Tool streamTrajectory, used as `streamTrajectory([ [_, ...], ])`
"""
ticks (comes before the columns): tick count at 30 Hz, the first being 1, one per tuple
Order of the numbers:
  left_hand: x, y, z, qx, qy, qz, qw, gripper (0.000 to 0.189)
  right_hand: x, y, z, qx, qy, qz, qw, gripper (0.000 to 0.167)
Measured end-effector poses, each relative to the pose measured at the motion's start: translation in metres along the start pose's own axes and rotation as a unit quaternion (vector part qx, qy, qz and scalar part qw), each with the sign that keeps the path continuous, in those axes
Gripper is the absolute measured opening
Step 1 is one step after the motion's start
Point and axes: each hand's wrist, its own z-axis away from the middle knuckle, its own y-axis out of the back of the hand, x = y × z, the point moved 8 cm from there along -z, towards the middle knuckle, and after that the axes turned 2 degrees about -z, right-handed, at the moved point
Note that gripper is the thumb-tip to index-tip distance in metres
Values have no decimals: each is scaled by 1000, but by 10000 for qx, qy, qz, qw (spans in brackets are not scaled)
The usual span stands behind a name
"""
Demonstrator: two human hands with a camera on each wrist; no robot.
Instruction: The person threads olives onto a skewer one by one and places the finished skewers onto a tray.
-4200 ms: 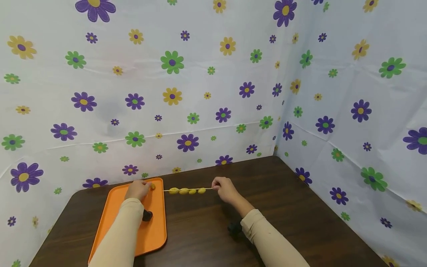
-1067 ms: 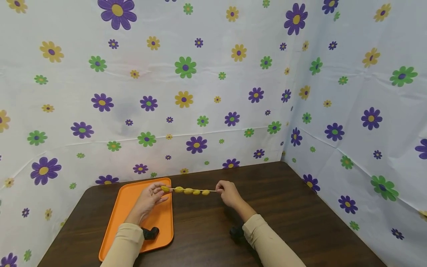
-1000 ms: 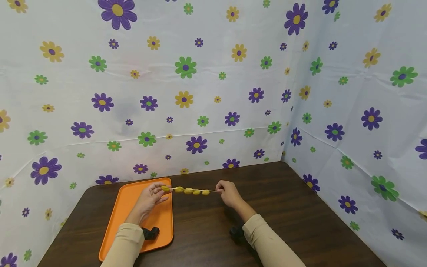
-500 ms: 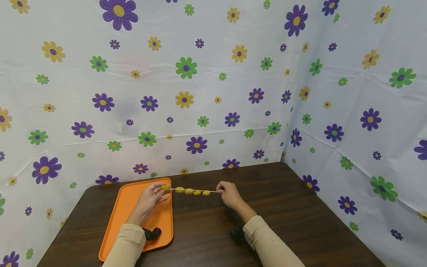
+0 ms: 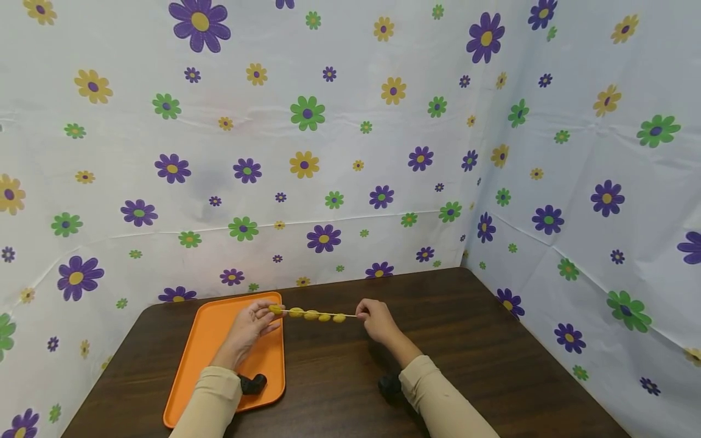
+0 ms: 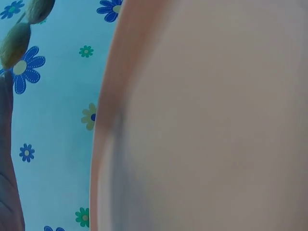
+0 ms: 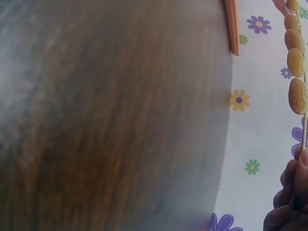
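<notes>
A thin wooden skewer [image 7: 304, 130] threaded with several yellow, wrinkled, date-like fruits [image 5: 311, 315] is held nearly level above the table, between my two hands. My right hand [image 5: 378, 320] pinches its bare right end; the right wrist view shows that thumb and curled fingers around the stick. At the other end, my left hand [image 5: 247, 331] pinches the leftmost date-like fruit [image 5: 275, 309] between thumb and fingers, over the orange tray [image 5: 210, 328]. Two of the fruits [image 6: 15, 44] show at the left wrist view's upper left corner, beside part of a finger.
The orange tray lies on the left of the dark wood table [image 5: 328, 377]. A black wrist-worn device [image 5: 253, 384] hangs below the left wrist, another [image 5: 390, 384] below the right. Flower-patterned white sheets [image 5: 350, 140] hang behind and to the right.
Since about four seconds ago, my left hand has brought another fruit from over the tray onto the skewer's left end. During the last second both hands have stayed almost still; the head view shifted slightly.
</notes>
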Motion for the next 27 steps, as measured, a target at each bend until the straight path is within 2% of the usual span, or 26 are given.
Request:
streamTrajectory([
  [4, 2, -4, 0, -16, -21, -27, 10000, 36, -2, 0, -1, 26, 96, 87, 9999, 17],
  [9, 5, -3, 0, 141, -143, -130, 9997, 36, -6, 2, -1, 104, 206, 166, 9996, 19],
  [14, 8, -2, 1, 416, -288, -421, 9978, 34, -10, 1, -2, 232, 222, 218, 9992, 21],
  [18, 8, -3, 3, 615, -287, -656, 9955, 33, -14, -2, -3, 234, 217, 308, 9990, 22],
  [27, 13, 0, 5, 855, -362, -1100, 9896, 32, -22, 1, -5, 328, 282, 550, 9975, 24],
])
